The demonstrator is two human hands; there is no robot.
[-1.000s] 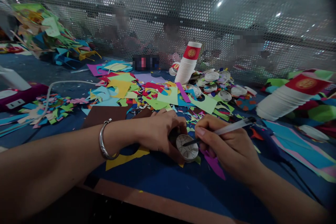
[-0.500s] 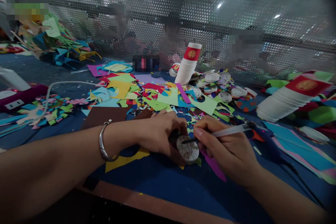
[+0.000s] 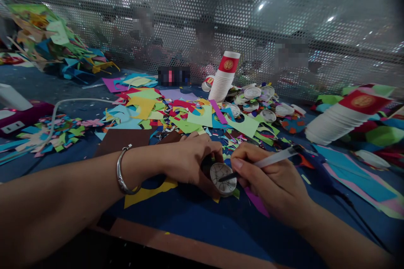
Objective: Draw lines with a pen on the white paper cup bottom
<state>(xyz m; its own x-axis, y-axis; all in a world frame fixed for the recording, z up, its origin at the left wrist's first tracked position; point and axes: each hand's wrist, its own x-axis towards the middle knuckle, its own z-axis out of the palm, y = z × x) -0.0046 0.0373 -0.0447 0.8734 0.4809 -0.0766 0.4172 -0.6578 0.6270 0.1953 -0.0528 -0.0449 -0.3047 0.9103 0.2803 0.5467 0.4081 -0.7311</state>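
Note:
My left hand (image 3: pixel 192 157), a silver bangle at its wrist, curls around a small round white paper-cup base (image 3: pixel 223 183). Dark lines cross the base's flat face, which is turned up towards me. Its lower side and what the left fingertips touch are partly hidden. In my right hand (image 3: pixel 268 176) is a pen (image 3: pixel 277 157) with a pale translucent barrel, pinched between thumb and fingers. The dark pen tip meets the lined face. Below the hands lie a yellow paper offcut (image 3: pixel 148 193) and a purple strip (image 3: pixel 257 201).
Coloured paper scraps (image 3: pixel 202 115) spread behind my hands. Beyond stand a stack of paper cups (image 3: pixel 222 82) and a pile of cup bases (image 3: pixel 252 92). A leaning cup stack (image 3: pixel 341 117), a corded dark-blue tool (image 3: pixel 328 176) and paper sheets (image 3: pixel 360 176) lie right; a power strip (image 3: pixel 25 117) left.
The pen tip has moved slightly down on the cup base, and more dark lines show there. The whole view has shifted a little; my left hand keeps its hold.

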